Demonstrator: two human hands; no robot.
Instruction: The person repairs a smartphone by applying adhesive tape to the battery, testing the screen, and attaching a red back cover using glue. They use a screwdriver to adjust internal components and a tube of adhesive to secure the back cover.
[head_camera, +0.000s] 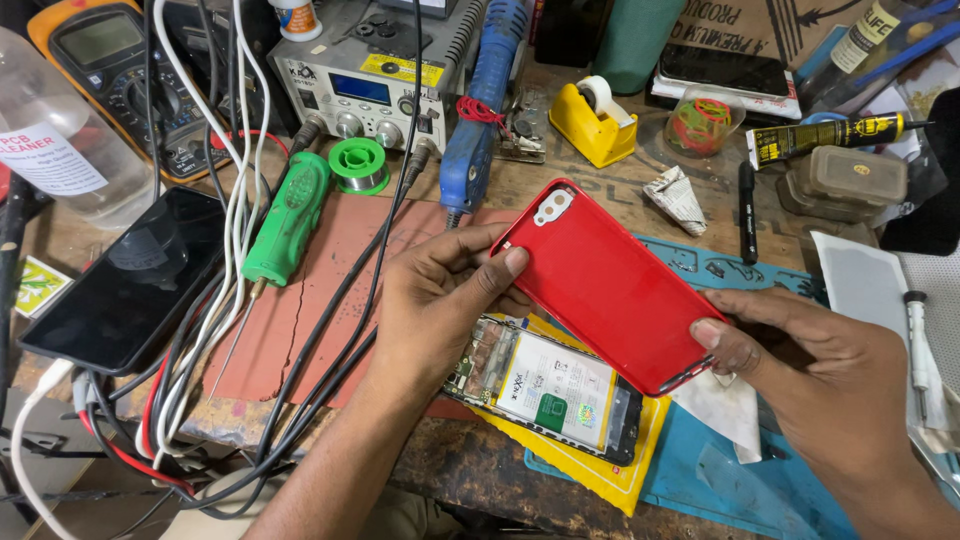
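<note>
You hold the red back cover (607, 285) in the air above the bench, between both hands, tilted with its camera cutout toward the upper left. Your left hand (440, 300) pinches the cover's upper end, thumb on the outer face and the other fingers behind it. Your right hand (800, 365) grips the lower right corner the same way, thumb tip on the edge. Both hands are closed on the cover; neither is free.

The opened phone (545, 388) lies directly below the cover, battery and boards exposed, resting on a yellow sheet (590, 470) over the blue mat (720, 480).

Handling notes:
1. Treat the cover as light and thin. It likely flexes when twisted, so support it at 2 opposite ends, as you do now.
2. The glossy face looks slippery. Grip by the rim, not the flat face.
3. The area around the camera cutout is probably the weakest point. Avoid pressing there.
4. Keep the cover clear of the exposed battery below.

A green screwdriver (288, 218) and a black phone (130, 280) lie well to the left.
</note>
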